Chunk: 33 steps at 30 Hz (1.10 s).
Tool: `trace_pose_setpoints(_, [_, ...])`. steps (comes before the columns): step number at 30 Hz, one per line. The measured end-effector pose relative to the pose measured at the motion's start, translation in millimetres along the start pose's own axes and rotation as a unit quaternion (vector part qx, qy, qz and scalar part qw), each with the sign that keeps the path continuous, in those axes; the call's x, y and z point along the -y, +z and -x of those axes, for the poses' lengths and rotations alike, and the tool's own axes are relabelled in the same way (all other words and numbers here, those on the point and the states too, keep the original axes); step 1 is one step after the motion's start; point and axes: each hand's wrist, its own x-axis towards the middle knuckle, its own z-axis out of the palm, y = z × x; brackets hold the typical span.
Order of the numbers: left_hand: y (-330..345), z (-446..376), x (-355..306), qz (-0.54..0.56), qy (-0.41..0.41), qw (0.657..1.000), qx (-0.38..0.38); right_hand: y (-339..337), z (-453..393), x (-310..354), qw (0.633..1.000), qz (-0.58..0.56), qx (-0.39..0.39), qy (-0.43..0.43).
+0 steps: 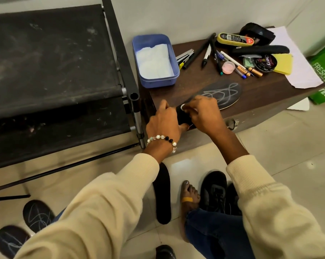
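The insole (227,94) lay on the table (260,101), at its near left edge. Its far end rested flat and carried white scribbled lines; its near end projected past the edge, between the two hands.

The left hand (163,124) gripped the near end of the insole, with the fingers curled over the left edge and the thumb at the underside. The right hand (202,114) was positioned over the insole, just right of the left hand. Its fingertips were closed in a pinch on a small white piece (183,107), which was pressed against the insole surface. What the piece was could not be told.

A blue tub (158,82) holding white tissue stood on the far left of the table. Pens (206,55), a polish tin (266,63), a brush (235,39) and a yellow sponge (285,65) lay at the far right, well apart from the insole. A black rack (45,62) stood to the left of the table. On the floor, a plain black insole (162,193) lay near a black shoe (214,189), and two marked insoles (38,215) lay at the near left.
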Motion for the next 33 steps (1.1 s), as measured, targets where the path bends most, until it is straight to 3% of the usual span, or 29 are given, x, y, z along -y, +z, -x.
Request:
trace_pose_setpoints(2, [0.0, -0.5, 0.1, -0.002, -0.003, 1.0, 0.001, -4.2, 7.7, -0.8, 1.0, -0.002, 0.007, -0.023])
trace_pose_setpoints(7, [-0.7, 2.1, -1.5, -0.014, 0.001, 1.0, 0.003, -2.4, 2.3, -11.0, 0.997, 0.038, 0.002, 0.074])
trace_pose_setpoints(14, [-0.6, 2.3, -1.2, -0.027, 0.006, 1.0, 0.001, -13.4, 29.0, -4.1, 0.999, -0.003, 0.037, -0.027])
trace_pose_setpoints(21, [-1.6, 3.9, -2.1, -0.029, 0.009, 1.0, 0.001, -10.2, 24.7, -24.3, 0.991, 0.012, -0.016, 0.132])
trace_pose_setpoints(25, [-0.7, 3.8, -3.4, -0.034, 0.006, 0.999, -0.004, -11.7, 35.2, -4.8, 0.997, -0.012, 0.041, 0.072])
trace_pose_setpoints(29, [-0.2, 3.2, -4.6, -0.038, 0.001, 0.999, -0.007, -14.4, 40.9, -3.8, 0.999, -0.014, 0.033, 0.016])
trace_pose_setpoints(33, [-1.0, 3.9, -5.1, -0.039, 0.002, 0.999, 0.003, -14.8, 34.1, -27.1, 0.994, -0.001, -0.002, 0.114])
